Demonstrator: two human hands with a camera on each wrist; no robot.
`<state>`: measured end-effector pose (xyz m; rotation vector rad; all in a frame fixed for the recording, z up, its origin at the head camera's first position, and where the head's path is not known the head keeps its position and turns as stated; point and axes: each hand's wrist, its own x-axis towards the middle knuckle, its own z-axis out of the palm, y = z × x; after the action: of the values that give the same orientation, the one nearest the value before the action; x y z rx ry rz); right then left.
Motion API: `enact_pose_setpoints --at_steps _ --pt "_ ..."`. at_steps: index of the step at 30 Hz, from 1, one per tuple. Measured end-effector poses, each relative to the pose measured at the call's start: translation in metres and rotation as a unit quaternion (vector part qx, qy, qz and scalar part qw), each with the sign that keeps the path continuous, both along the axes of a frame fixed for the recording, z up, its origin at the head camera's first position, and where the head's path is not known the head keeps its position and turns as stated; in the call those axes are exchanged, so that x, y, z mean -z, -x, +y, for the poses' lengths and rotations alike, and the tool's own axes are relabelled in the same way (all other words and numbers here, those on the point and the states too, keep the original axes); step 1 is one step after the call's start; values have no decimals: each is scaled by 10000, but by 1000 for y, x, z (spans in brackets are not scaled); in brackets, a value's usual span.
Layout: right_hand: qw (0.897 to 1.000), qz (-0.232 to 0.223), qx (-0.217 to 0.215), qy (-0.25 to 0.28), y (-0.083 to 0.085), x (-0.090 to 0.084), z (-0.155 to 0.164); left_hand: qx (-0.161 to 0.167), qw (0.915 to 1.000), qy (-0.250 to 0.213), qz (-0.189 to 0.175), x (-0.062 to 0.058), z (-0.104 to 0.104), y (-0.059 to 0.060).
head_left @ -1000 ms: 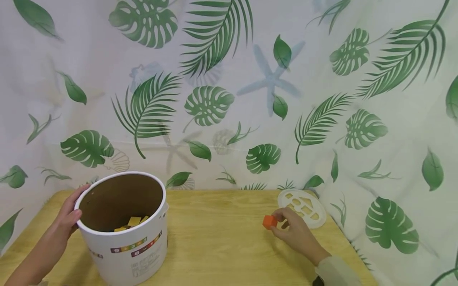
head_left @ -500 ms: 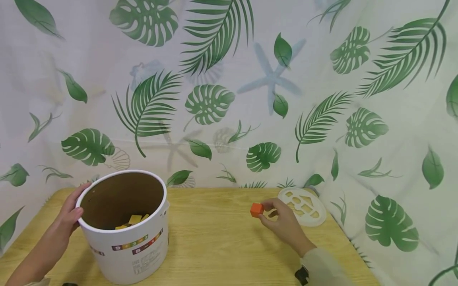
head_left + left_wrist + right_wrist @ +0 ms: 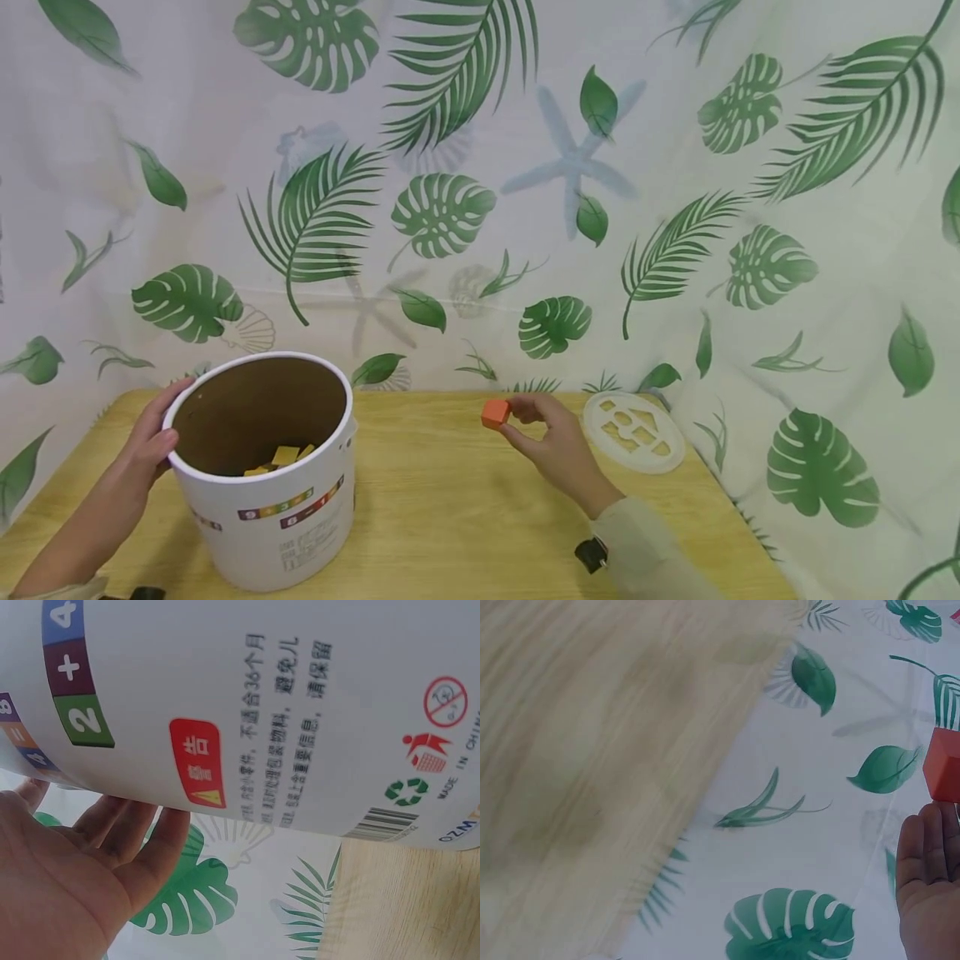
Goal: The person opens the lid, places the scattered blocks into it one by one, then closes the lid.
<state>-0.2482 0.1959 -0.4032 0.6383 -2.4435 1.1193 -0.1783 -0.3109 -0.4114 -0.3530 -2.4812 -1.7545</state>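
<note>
My right hand [image 3: 558,450] pinches a small orange-red cube [image 3: 495,414] between thumb and fingers, held above the table to the right of the bucket. In the right wrist view the cube [image 3: 943,765] sits at the fingertips by the right edge. A tall white bucket [image 3: 285,533] with printed number strips stands at the left, its mouth facing up. My left hand [image 3: 138,458] grips its left rim, thumb at the edge and fingers along the outside wall. Several yellow blocks [image 3: 285,456] lie inside the bucket. The left wrist view has the bucket's printed wall [image 3: 300,712] beside my left hand [image 3: 82,877].
A whitish oval plate with cut-out shapes [image 3: 633,400] lies at the back right of the wooden table [image 3: 450,517]. Behind the table hangs a white leaf-patterned curtain [image 3: 465,317]. A dark watch [image 3: 591,554] is on my right wrist.
My right hand has carried the orange-red cube leftward and slightly up, away from the cut-out plate and closer to the bucket. My left hand stays on the bucket's rim.
</note>
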Motion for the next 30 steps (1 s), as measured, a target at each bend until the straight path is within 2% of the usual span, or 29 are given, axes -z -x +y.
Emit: enact_pose_setpoints --at_steps 10,15,23,26,30 --pt "9967 677 -414 162 5 -28 -48 34 9999 -101 107 -1 0 3" --pt "9912 783 -952 490 3 -44 -88 -30 10000 -67 42 0 -1 2" --pt "9806 860 -1667 565 -3 -63 -144 21 10000 -75 61 -1 -1 1" --pt "9781 811 -1861 463 -6 -69 -161 16 9999 -65 99 -1 -1 1" --pt "9781 772 -1932 15 -12 -76 -182 8 9999 -47 119 1 -2 0"
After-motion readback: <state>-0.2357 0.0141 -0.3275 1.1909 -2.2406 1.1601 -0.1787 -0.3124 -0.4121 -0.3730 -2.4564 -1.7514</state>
